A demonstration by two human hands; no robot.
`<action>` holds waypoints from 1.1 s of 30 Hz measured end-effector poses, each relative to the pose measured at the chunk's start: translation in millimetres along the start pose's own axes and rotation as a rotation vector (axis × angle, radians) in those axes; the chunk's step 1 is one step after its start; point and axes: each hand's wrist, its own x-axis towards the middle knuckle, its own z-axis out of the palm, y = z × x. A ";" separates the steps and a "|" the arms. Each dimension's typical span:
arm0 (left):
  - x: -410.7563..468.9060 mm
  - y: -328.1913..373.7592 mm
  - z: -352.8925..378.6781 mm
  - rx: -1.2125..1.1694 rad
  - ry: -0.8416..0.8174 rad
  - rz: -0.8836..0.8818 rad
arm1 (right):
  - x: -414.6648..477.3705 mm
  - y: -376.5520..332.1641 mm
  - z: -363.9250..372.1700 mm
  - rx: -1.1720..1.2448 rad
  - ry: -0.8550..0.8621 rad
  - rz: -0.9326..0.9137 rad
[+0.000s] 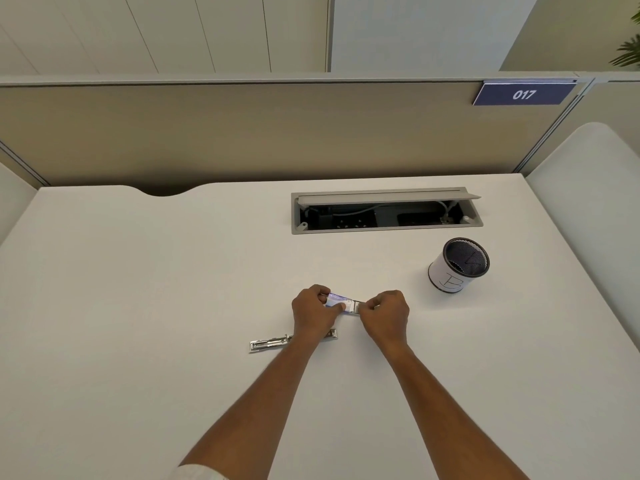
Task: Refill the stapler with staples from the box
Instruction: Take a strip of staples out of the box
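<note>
Fingers (369,307) curled tight around staple box (336,301)

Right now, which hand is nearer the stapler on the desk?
Left. The left hand grips the staple box just beyond the stapler, its wrist crossing above it. The right hand pinches the box's other end, farther to the stapler's right.

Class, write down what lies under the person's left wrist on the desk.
The stapler lies there, its metal left part and right tip showing on the desk. The wrist of the left hand covers its middle, so whether staples are loaded cannot be seen.
</note>
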 end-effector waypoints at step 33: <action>2.4 -2.7 0.0 -0.004 -0.011 -0.018 | -5.7 -31.3 10.7 -0.190 -0.113 0.167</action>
